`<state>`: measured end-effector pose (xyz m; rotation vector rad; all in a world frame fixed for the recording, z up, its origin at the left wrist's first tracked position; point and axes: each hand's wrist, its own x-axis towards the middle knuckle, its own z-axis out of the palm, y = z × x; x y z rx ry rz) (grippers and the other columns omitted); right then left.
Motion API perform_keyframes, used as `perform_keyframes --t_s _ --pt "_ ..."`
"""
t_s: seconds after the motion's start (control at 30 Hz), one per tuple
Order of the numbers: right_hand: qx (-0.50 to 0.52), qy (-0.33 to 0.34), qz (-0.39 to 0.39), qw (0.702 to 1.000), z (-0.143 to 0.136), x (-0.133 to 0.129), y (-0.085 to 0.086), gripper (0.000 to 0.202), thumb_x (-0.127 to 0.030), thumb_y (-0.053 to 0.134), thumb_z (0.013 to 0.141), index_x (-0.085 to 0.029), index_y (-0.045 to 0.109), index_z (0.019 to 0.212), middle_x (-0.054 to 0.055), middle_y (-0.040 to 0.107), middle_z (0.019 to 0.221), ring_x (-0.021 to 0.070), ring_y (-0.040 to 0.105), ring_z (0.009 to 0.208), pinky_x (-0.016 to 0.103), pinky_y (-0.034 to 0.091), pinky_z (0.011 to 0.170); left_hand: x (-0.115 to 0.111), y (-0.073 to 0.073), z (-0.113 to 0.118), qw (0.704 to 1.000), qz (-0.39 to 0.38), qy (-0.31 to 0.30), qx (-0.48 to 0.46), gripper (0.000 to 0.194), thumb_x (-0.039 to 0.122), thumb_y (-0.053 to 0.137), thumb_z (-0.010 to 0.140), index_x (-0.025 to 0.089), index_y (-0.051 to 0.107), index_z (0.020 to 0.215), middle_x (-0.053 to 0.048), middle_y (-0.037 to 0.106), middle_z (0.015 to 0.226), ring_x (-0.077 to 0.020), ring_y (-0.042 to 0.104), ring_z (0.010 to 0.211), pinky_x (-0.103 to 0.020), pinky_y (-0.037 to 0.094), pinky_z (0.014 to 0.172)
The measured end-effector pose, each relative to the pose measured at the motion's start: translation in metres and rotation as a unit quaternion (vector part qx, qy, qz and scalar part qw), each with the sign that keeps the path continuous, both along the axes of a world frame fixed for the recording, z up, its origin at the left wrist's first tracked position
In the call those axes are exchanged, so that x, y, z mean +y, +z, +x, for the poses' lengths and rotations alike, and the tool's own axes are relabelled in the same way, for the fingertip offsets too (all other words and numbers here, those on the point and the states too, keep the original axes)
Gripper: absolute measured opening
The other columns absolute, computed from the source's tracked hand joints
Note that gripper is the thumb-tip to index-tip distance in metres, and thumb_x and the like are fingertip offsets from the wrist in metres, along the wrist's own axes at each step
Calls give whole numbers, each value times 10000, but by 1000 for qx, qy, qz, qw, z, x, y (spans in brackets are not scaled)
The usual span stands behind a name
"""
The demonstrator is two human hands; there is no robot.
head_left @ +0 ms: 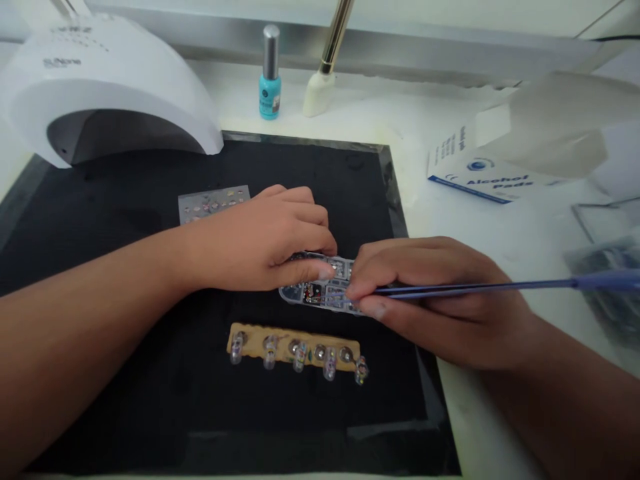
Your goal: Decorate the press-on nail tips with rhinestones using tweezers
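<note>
My right hand (435, 293) pinches a pair of blue-purple tweezers (465, 288), their tips pointing left into a small clear compartment case (335, 288). Tiny decorations, some reddish, lie in the case's compartments. Curled over the far edge of the case, my left hand (290, 233) grips it with the thumb along its top. Nearer to me is a tan display strip (290, 337) bearing several decorated clear nail tips (299, 357). A sheet of small stickers or gems (215, 203) is partly hidden under my left wrist.
A black mat (250, 420) covers the work surface. A white nail lamp (125, 73) stands at the back left. Behind the mat are a turquoise polish bottle (270, 97) and a cream bottle with a gold cap (320, 90). An opened alcohol pads box (500, 167) sits at right.
</note>
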<state>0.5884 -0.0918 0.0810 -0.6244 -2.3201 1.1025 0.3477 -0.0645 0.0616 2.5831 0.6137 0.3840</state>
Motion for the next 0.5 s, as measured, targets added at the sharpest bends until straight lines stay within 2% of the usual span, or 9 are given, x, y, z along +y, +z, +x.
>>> perform_keyframes --t_s 0.33,0.5 --pt "9 -19 -9 1000 -1 4 -1 105 -126 642 912 -141 688 819 -18 634 683 74 573 610 186 437 571 1 -1 0 1000 -24 5 -1 355 405 495 1067 152 729 1149 -91 719 1063 -273 571 1044 -405 368 924" --pt "6 -37 32 999 0 -5 6 114 -130 637 910 -143 682 806 -11 638 678 81 570 604 192 437 576 2 -2 0 999 -41 8 -3 325 399 503 1060 175 722 1147 -86 713 1082 -260 565 1057 -401 355 918"
